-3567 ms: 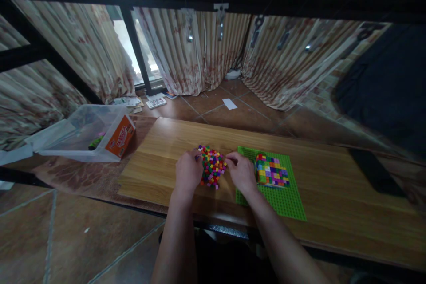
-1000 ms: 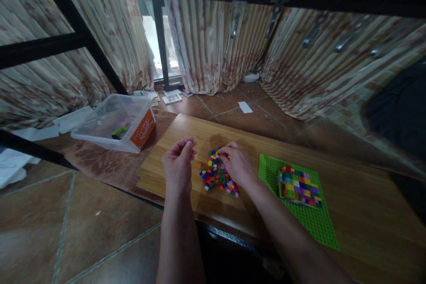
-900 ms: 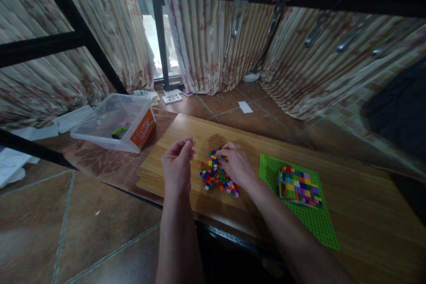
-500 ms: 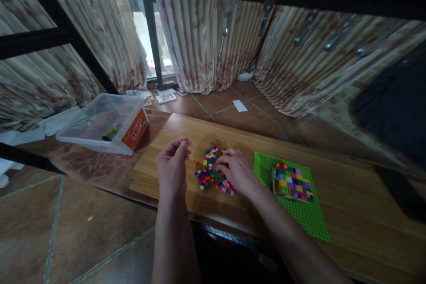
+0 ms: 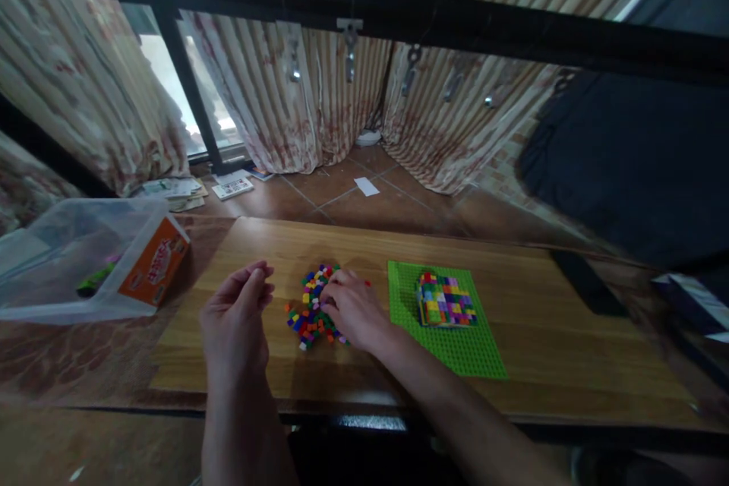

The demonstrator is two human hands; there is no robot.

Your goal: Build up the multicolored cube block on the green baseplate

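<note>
A loose pile of small coloured toy bricks (image 5: pixel 312 317) lies on the wooden tabletop. Over the pile's right side is my right hand (image 5: pixel 356 309), its fingers bent down and closed among the bricks; whatever is between the fingertips is hidden. My left hand (image 5: pixel 238 315) hovers left of the pile, thumb and fingers pinched together, and I cannot make out what it holds. To the right, a green studded baseplate (image 5: pixel 456 353) lies flat, bearing a block built of multicoloured bricks (image 5: pixel 446 300). A single red brick (image 5: pixel 367 283) sits just beyond my right hand.
A clear plastic bin (image 5: pixel 130 304) with an orange label stands at the left, a green and black item inside. A dark flat object (image 5: pixel 586 282) lies at the table's right. A black bar (image 5: pixel 364 11) crosses above, with metal clips hanging. Papers (image 5: pixel 171 190) lie on the floor behind.
The head view has turned to the right, so everything sits farther left. My right hand stays at the pile with fingers bent; my left hand keeps its pinch.
</note>
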